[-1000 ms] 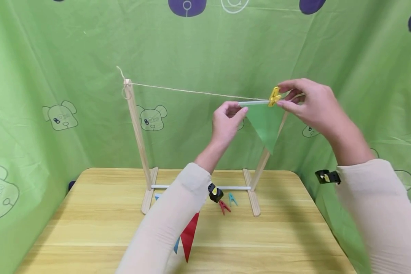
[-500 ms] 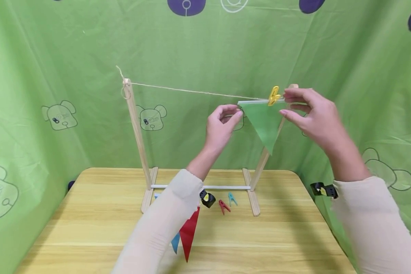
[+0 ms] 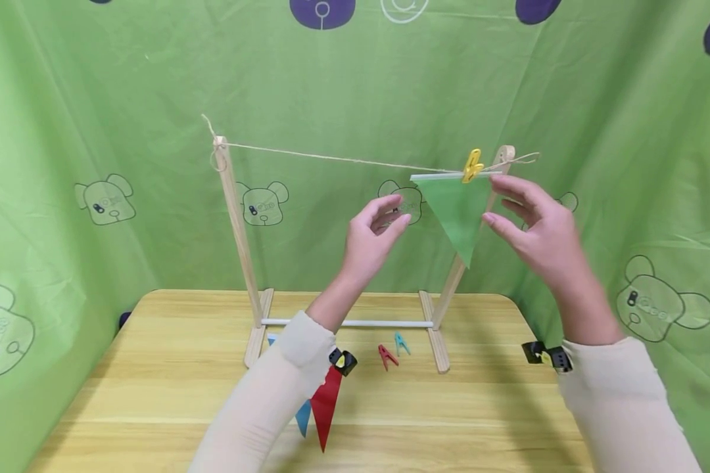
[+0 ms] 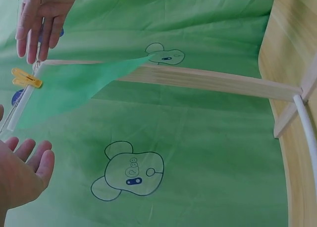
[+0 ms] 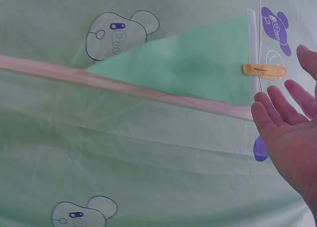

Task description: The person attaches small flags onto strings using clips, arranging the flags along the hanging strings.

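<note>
A green triangular pennant (image 3: 453, 209) with a white top edge hangs from a string (image 3: 331, 157), held there by a yellow clothespin (image 3: 473, 165). My left hand (image 3: 371, 238) is apart from the pennant, to its lower left, fingers loosely bent and holding nothing. On the other side my right hand (image 3: 535, 226) hovers by the pennant's right edge, its fingers spread and nothing in them. In the right wrist view the clothespin (image 5: 265, 70) bites the white strip near its middle, and the right hand's fingers (image 5: 277, 108) are close to it.
The string runs between a left wooden post (image 3: 236, 230) and a right wooden post (image 3: 449, 289), joined low by a white rod (image 3: 384, 323). On the wooden table (image 3: 479, 407) lie a red clothespin (image 3: 387, 357), a teal clothespin (image 3: 401, 343), a red pennant (image 3: 325, 407) and a blue pennant (image 3: 304, 417).
Both hands have let go and moved down, the left also leftward. The right hand has released the yellow clothespin, and the green pennant now hangs from the string by it.
</note>
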`<state>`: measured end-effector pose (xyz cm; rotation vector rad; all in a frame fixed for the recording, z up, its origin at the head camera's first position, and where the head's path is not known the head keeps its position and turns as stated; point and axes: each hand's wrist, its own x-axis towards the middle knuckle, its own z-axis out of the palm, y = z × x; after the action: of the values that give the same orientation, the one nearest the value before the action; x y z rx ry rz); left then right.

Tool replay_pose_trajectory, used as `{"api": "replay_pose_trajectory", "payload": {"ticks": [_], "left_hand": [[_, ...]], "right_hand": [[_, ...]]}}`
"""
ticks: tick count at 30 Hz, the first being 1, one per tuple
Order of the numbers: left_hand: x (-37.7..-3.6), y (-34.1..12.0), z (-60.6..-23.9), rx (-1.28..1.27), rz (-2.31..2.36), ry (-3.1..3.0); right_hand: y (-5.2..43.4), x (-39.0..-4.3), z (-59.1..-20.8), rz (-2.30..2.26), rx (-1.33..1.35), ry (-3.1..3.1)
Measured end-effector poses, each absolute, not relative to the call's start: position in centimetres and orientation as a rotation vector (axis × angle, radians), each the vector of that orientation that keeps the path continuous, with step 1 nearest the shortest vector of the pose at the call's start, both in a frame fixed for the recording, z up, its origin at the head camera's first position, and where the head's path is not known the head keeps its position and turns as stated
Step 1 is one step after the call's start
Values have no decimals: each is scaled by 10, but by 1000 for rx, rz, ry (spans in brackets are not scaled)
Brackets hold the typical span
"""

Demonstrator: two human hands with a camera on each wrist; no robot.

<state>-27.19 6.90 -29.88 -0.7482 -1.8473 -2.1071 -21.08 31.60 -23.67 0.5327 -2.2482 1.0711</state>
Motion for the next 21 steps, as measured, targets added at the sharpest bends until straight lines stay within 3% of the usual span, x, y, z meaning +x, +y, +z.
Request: {"api": "replay_pose_trajectory", "payload": {"ticks": [21], "left_hand": [[-252,25,-348,-749,-1958,-2008]], "right_hand": [[312,-202,-307,1268,496,-2246]]}}
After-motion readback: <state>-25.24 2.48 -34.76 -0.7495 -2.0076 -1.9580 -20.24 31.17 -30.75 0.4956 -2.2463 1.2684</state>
